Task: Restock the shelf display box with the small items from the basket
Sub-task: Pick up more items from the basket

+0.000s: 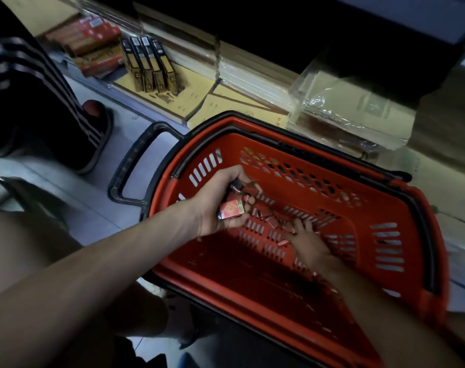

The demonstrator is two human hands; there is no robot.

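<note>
Red basket (pixel 239 288) sits on the floor, black handle folded out at its left. A low shelf (pixel 196 99) lies beyond the basket, with black-and-gold boxes (pixel 149 65) upright on it. Left hand (pixel 218 203) is inside the basket, curled around a few small red packs (pixel 232 208). Right hand (pixel 305 236) is on the basket floor, fingers spread over loose small items (pixel 272 221). Its grip is blurred, cannot tell.

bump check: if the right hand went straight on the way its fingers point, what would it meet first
Probably the loose small boxes on the basket floor, at the fingertips of the right hand; depth is unclear, it may already touch them.
</note>
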